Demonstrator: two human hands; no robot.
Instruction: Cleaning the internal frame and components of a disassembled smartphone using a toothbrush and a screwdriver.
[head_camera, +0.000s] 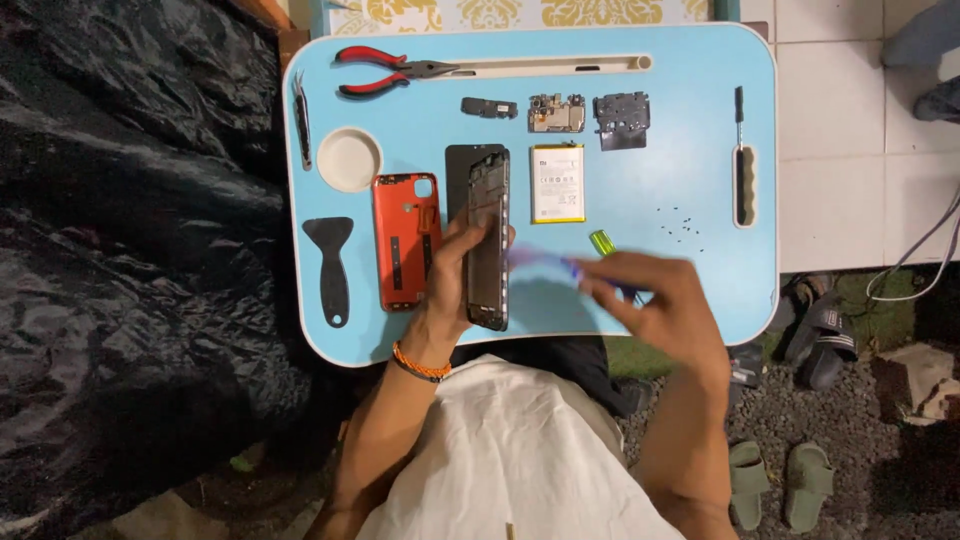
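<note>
A black phone frame lies on the light blue lap table, and my left hand grips its lower part. My right hand is to the right of it and holds a thin blue-purple tool, blurred by motion, pointing toward the frame. An orange back cover lies just left of my left hand. A white battery sits right of the frame. A green-handled screwdriver lies beside my right hand.
Red-handled pliers, tweezers, a round white dish, a black scraper, phone boards, several tiny screws and a black-tipped screwdriver lie on the table. Black plastic sheeting is at left; sandals at right.
</note>
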